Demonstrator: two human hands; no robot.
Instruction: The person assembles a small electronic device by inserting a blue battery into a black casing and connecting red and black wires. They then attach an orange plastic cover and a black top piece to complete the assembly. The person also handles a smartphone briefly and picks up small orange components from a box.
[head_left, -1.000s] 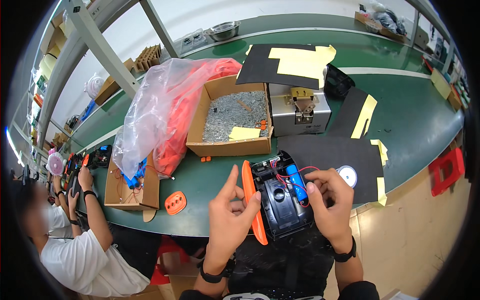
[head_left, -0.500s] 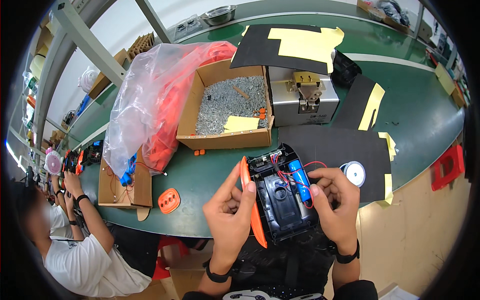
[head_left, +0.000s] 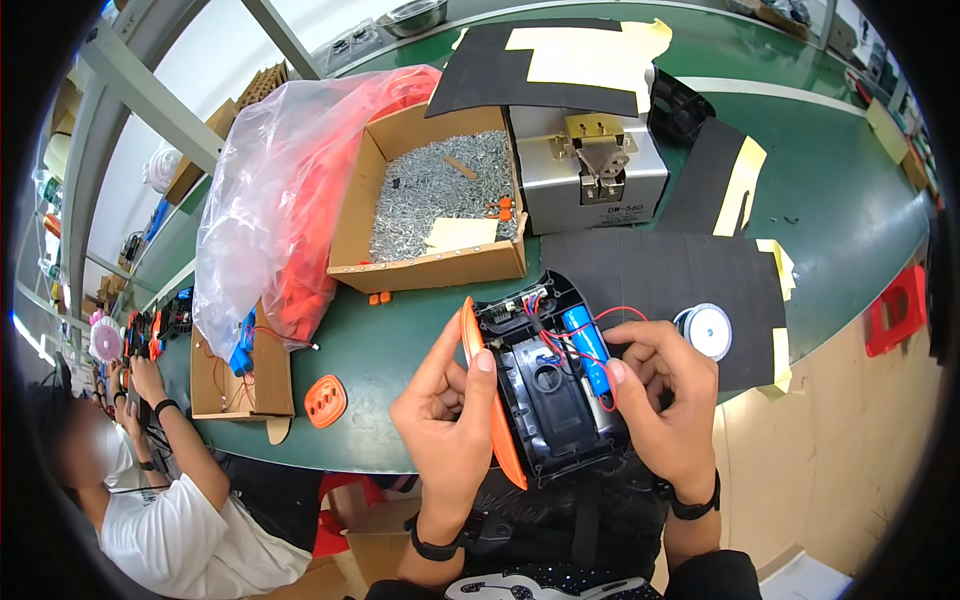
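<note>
Holding, in the head view, a black open housing (head_left: 545, 410) with an orange side, above the near bench (head_left: 830, 210) edge. Left grip (head_left: 440, 415): nearly closed, thumb and fingers on the orange side. Right grip (head_left: 662, 410): thumb and index finger parted, beside a blue cylinder (head_left: 584, 345) in the housing; hold on the red wire (head_left: 618, 309) there: cannot tell. Fingers cover parts of both housing sides.

Surroundings: far left of the housing, a carton (head_left: 435, 272) of small metal pieces; left of that, a clear bag (head_left: 250, 190) with red contents, overhanging a smaller carton (head_left: 272, 372) and partly blocking its inside. Orange plate (head_left: 325, 401) lies right of the smaller carton. Far side: silver machine (head_left: 590, 210), its top partly hidden by a taped black sheet. Right: white spool (head_left: 709, 331) on black sheeting (head_left: 650, 270). Co-worker (head_left: 190, 540) at left.
</note>
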